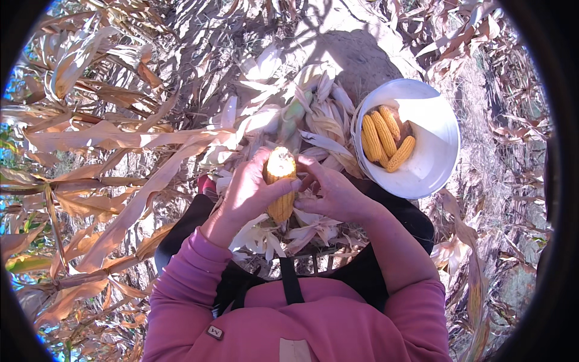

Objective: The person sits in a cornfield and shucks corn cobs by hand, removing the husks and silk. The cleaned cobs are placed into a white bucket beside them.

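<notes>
A yellow ear of corn point(279, 208), bare of husk on the side that shows, stands nearly upright in front of my lap. My left hand point(250, 187) is wrapped round it, with the thumb lying across its middle. Close by on the ear's right side is my right hand point(325, 192); its fingers are bent and apart, the fingertips near the ear. Whether they touch it I cannot make out. Just below the ear, pale opened husks point(313, 226) lie between my knees.
To the right, a white bucket point(437, 151) holds several husked ears of corn point(386, 139). A heap of unpeeled ears and loose husks point(313, 114) lies ahead of my hands. Dry corn stalks point(96, 184) reach in from the left, and a long dry leaf point(473, 265) stands at the right.
</notes>
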Tool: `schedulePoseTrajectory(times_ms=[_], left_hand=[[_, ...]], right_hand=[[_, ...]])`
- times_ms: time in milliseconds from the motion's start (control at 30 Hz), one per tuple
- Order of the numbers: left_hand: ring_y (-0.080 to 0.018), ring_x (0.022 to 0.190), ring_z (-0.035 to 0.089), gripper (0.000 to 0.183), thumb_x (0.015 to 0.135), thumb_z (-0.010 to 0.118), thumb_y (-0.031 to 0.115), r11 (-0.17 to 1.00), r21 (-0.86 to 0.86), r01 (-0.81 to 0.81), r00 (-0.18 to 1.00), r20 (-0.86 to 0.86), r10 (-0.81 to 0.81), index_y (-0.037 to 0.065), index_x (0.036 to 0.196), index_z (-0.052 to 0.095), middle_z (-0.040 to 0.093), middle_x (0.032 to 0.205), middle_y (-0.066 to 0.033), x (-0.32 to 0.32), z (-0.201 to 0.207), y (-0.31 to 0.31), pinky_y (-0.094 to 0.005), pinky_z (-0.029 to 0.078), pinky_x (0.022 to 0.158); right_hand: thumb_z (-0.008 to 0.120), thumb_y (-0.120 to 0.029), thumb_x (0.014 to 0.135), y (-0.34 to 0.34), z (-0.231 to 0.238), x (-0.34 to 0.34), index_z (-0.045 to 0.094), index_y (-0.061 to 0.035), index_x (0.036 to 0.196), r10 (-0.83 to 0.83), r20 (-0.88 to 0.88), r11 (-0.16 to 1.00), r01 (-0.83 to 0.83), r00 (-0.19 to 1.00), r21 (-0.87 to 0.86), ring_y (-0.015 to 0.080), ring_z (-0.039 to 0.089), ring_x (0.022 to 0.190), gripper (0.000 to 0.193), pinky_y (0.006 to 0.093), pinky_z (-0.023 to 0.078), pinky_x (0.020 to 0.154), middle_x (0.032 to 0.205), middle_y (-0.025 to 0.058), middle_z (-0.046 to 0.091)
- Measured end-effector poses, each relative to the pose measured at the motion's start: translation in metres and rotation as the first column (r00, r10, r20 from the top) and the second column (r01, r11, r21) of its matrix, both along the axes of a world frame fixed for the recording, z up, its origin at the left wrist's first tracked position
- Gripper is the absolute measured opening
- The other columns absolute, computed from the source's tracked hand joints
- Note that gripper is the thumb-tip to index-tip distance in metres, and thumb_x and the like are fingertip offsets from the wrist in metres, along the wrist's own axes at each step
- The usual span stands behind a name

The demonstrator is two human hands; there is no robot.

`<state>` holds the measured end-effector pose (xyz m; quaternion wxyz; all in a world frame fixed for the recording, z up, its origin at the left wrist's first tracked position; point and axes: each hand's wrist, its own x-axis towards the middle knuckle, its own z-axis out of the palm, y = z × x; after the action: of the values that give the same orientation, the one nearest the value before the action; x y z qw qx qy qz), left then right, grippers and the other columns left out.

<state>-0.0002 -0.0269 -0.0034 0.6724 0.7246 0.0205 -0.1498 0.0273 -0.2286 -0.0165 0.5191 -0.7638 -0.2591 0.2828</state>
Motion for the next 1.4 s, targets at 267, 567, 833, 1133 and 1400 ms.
schedulePoseTrajectory(times_ms=[267,567,833,1133,1400], left_hand=[[-0.0074,0.088,0.056,0.04,0.078,0.074,0.011,0.972,-0.211,-0.103,0.994,0.023,0.111,0.001,0.109,0.052,0.06,0.097,-0.0037,-0.002,-0.01,-0.008,-0.0245,0.049,0.079],[-0.0096,0.095,0.056,0.052,0.085,0.066,0.009,0.995,0.074,0.072,0.981,0.175,-0.084,-0.003,0.131,0.044,0.06,0.109,-0.0054,0.0,0.013,0.003,-0.0251,0.047,0.084],[-0.0112,0.106,0.054,0.047,0.091,0.056,0.003,0.985,-0.155,0.07,0.996,0.072,-0.06,-0.003,0.135,0.04,0.059,0.116,-0.0079,-0.003,0.006,0.006,-0.0261,0.044,0.092],[-0.0096,0.103,0.053,0.041,0.092,0.052,0.003,0.962,-0.273,0.016,1.0,-0.022,-0.023,-0.001,0.131,0.043,0.057,0.114,-0.0044,-0.003,0.015,0.003,-0.0252,0.041,0.091],[-0.007,0.072,0.048,0.042,0.089,0.048,-0.003,0.935,-0.34,-0.096,0.992,-0.106,0.064,0.005,0.13,0.046,0.053,0.088,0.0005,-0.003,0.011,-0.001,-0.0233,0.043,0.066]], right_hand=[[0.077,-0.04,0.071,0.024,-0.012,-0.012,0.039,-0.0022,0.127,-0.053,0.1,0.983,0.07,0.994,-0.171,0.038,0.064,0.089,0.078,0.0438,0.05,0.077,0.097,0.0215,0.064],[0.078,-0.038,0.07,0.019,-0.011,-0.002,0.049,0.0029,0.111,-0.177,0.427,0.957,0.256,0.887,-0.134,0.0369,0.063,0.085,0.065,0.0437,0.05,0.072,0.091,0.0191,0.063],[0.076,-0.036,0.072,0.014,-0.009,0.001,0.048,-0.001,0.12,-0.117,0.496,0.947,0.246,0.861,-0.205,0.0303,0.064,0.094,0.065,0.0412,0.05,0.08,0.101,0.0162,0.063],[0.074,-0.039,0.073,0.014,-0.015,0.002,0.049,-0.0003,0.118,-0.093,0.614,0.951,0.252,0.784,-0.178,0.0307,0.063,0.094,0.065,0.0412,0.05,0.078,0.102,0.0155,0.063],[0.075,-0.032,0.073,0.015,-0.014,0.003,0.05,-0.0003,0.116,-0.102,0.658,0.92,0.323,0.746,-0.223,0.0302,0.062,0.094,0.058,0.0401,0.049,0.08,0.102,0.0148,0.062]])
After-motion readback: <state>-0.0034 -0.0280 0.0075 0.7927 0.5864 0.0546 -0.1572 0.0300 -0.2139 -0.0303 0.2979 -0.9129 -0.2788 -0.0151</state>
